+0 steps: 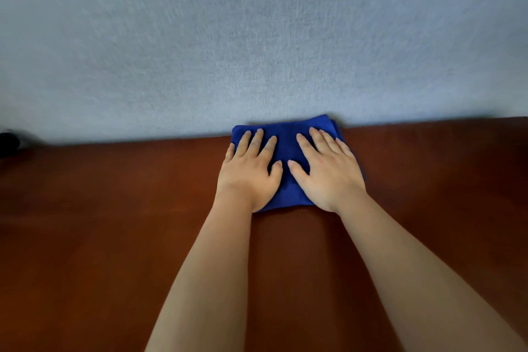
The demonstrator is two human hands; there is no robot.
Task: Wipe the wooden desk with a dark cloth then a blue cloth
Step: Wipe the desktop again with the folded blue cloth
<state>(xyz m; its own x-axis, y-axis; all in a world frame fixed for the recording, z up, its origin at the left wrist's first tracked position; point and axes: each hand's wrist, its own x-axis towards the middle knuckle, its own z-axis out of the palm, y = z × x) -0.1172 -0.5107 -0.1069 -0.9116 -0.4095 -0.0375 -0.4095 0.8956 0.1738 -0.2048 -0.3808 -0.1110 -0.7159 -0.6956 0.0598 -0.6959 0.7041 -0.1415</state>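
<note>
Against the wall [257, 37], on our desk [100, 223], our left hand [250, 173] and right hand [328, 174] press flat, fingers straight, on the blue cloth [287, 140]

Reddish-brown wooden desk [114, 237] against the wall, folded blue cloth [288, 146] flat at its far edge

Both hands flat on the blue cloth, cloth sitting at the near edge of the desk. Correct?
Not quite. In the head view the left hand and right hand do press flat on the blue cloth, but it lies at the far edge of the wooden desk, against the wall.
</note>
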